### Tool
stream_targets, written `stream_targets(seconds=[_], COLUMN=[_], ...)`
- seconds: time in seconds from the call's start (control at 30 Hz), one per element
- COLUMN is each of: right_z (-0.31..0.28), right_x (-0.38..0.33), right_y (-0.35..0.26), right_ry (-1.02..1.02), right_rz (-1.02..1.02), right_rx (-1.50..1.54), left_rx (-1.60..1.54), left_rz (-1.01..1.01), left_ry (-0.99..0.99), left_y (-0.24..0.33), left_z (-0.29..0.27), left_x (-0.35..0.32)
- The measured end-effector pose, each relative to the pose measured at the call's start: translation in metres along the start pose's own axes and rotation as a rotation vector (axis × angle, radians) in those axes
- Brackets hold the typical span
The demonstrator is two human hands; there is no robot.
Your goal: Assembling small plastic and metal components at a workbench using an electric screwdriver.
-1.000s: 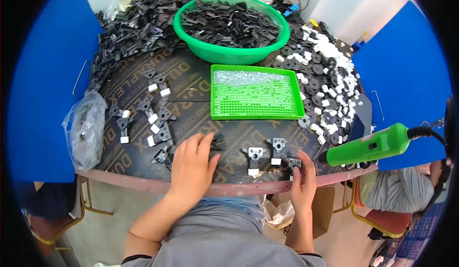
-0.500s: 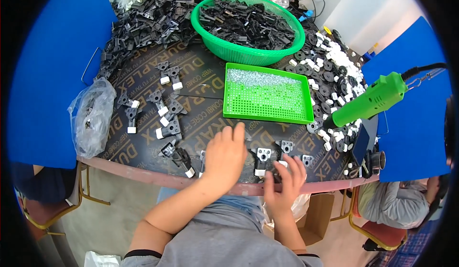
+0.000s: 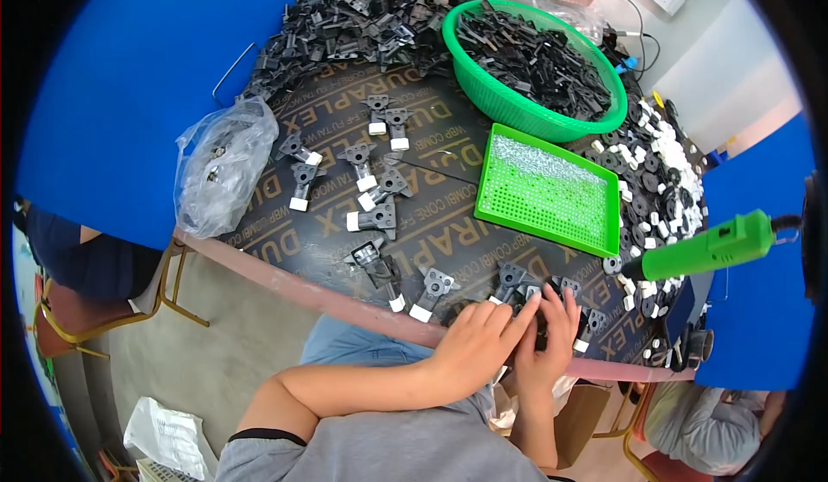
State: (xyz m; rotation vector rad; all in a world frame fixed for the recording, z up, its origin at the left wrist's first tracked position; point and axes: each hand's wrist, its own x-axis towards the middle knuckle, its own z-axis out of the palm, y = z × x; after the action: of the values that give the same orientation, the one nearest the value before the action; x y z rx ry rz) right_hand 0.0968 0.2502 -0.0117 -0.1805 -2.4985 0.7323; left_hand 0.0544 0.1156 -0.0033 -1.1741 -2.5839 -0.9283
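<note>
My left hand (image 3: 479, 340) reaches across to my right hand (image 3: 548, 348) at the table's near edge. Its fingertips are drawn together at a black plastic part (image 3: 534, 294). The right hand's fingers curl around the far side of that part; most of it is hidden between both hands. What the left fingertips pinch, if anything, is too small to make out. Similar black parts with white end pieces lie close by: one (image 3: 435, 284) left of the hands, one (image 3: 511, 275) just beyond them, and one (image 3: 593, 320) to the right.
A green tray (image 3: 548, 242) of small shiny pieces lies beyond the hands, before a green basket (image 3: 535, 124) of black parts. A green electric screwdriver (image 3: 711, 249) hangs at right above black discs and white pieces. A clear plastic bag (image 3: 226, 172) sits at left.
My left hand has come away from the tray's near edge and down beside my right hand. The whole view has turned, shifting the table's contents rightward.
</note>
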Motion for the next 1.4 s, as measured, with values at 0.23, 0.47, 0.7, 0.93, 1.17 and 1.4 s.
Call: stream_targets(seconds=[0.23,0.47,0.7,0.93,1.17,1.4], right_z=[-0.003,0.039,0.05,0.056,0.051,0.044], right_x=[0.009,0.027,0.02,0.018,0.018,0.041], right_y=[-0.04,-0.082,-0.066,-0.064,-0.068,-0.071], right_ry=[-0.098,-0.322,-0.415,-0.283,-0.282,-0.432], right_rz=[-0.224,-0.277,-0.133,-0.188,-0.189,-0.183], right_rx=[0.097,0.03,0.263,0.251,0.214,0.279], left_rx=[0.243,-0.136,-0.004,0.715,0.383,0.302], left_rz=[-0.424,-0.576,-0.41,-0.317,-0.633,-0.463], left_ry=[0.28,0.244,0.386,0.678,0.004,0.01], left_y=[-0.063,-0.105,-0.139,-0.247,-0.194,-0.188], left_z=[-0.107,-0.095,-0.155,-0.243,-0.184,-0.147], left_x=[-0.024,-0.051,-0.015,0.073,0.036,-0.021])
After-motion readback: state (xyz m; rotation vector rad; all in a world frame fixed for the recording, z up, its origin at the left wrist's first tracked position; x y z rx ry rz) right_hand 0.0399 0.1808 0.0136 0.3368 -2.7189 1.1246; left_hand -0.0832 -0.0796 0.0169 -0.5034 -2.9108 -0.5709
